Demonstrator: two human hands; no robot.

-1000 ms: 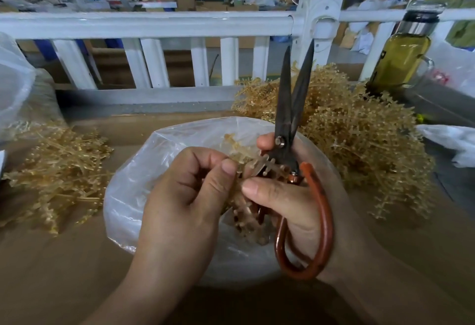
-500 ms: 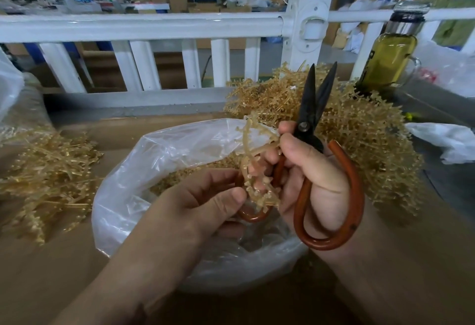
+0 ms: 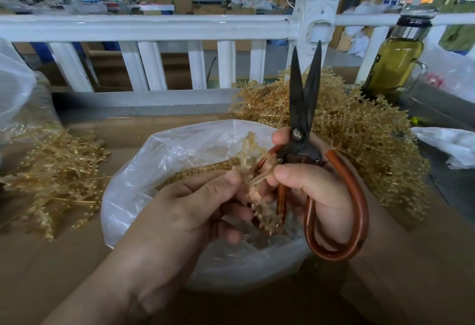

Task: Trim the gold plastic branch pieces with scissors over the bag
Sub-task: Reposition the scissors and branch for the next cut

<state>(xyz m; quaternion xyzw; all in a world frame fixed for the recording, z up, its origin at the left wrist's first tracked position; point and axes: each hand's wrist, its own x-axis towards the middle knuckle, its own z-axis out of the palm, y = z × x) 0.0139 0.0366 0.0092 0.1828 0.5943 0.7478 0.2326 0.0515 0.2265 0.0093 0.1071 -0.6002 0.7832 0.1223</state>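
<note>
Head view is showing both hands working over a clear plastic bag [image 3: 159, 170] that is sitting open on a brown tabletop [image 3: 38, 273]. The left hand [image 3: 195, 209] is pinching a small gold plastic branch piece [image 3: 259, 204] between its thumb and curled fingers, holding it just above the bag's mouth. The right hand [image 3: 316, 188] is gripping dark-bladed scissors with red-brown loop handles [image 3: 297, 133]. Its fingers are curling through the larger loop, while its thumb tip is also pressing against a thin stem of the same branch piece. The scissor blades are pointing upward and away from the person, standing slightly apart at the tips and touching nothing.

Inside the bag, what seems to be a layer of small gold trimmings [image 3: 200, 168] is lying, though the wrinkled plastic is blurring it. A big heap of gold plastic branches [image 3: 359, 139] is resting just behind and to the right of the bag. A smaller, flatter heap of gold branches [image 3: 51, 170] is lying to the left, apart from it.

A glass bottle of yellow-green liquid with a dark cap [image 3: 393, 65] is standing upright beyond the right heap, near a white railing [image 3: 154, 26] running across the far edge of the table. A crumpled white plastic bag [image 3: 447, 142] is lying at the far right.
</note>
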